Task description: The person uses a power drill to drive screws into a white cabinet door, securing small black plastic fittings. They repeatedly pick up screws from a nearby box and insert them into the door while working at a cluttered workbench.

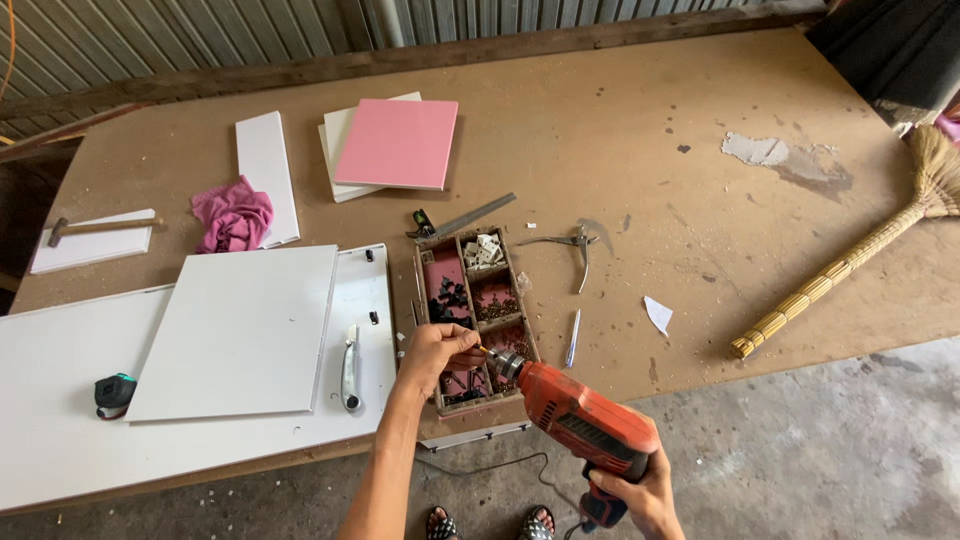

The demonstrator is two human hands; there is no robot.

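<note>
My right hand [640, 490] grips the handle of an orange power drill [580, 418], which points up and left over the table's front edge. At the drill's chuck [506, 364], my left hand [438, 352] pinches a small bit or screw at the tip. Both hands hover above a wooden compartment box [474, 312] with screws and small fittings in its sections. The drill's cord hangs below the table.
White panels [240, 330] lie at the left with a utility knife [350, 368] and a tape measure [112, 392]. Further back are a pink rag [232, 216], a pink board [398, 142], a hammer [90, 228], a square [462, 217], pliers [574, 246] and a pen [572, 338]. A broom [850, 258] lies right.
</note>
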